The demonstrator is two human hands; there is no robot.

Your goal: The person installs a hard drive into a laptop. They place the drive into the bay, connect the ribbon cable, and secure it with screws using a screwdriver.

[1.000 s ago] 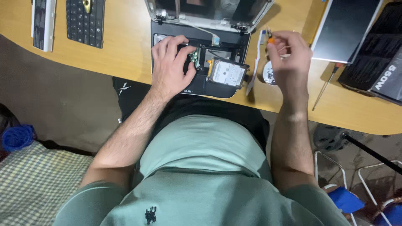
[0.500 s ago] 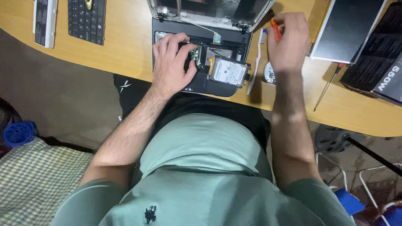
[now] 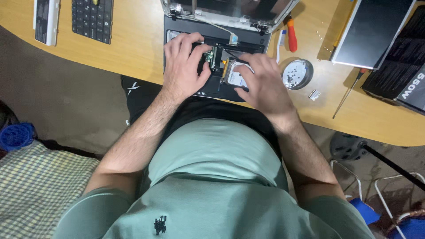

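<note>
An opened black laptop base (image 3: pixel 175 27) lies at the near edge of the wooden desk (image 3: pixel 133 48), its insides bare. My left hand (image 3: pixel 183 66) rests flat on its left half, fingers spread beside a small green circuit board (image 3: pixel 210 56). My right hand (image 3: pixel 261 82) lies over the silver hard drive (image 3: pixel 235 77) in the base's right half, fingertips touching the drive. An orange-handled screwdriver (image 3: pixel 291 37) lies on the desk, right of the laptop hinge.
A round metal dish (image 3: pixel 297 74) with small screws sits right of my right hand. A thin screwdriver (image 3: pixel 349 92), a dark panel (image 3: pixel 372 31) and a black box (image 3: pixel 405 62) lie further right. A loose keyboard (image 3: pixel 92 20) and a white-edged part (image 3: pixel 45 20) lie far left.
My right hand put the orange-handled screwdriver down by the hinge and came down onto the hard drive. My left hand stayed on the laptop base.
</note>
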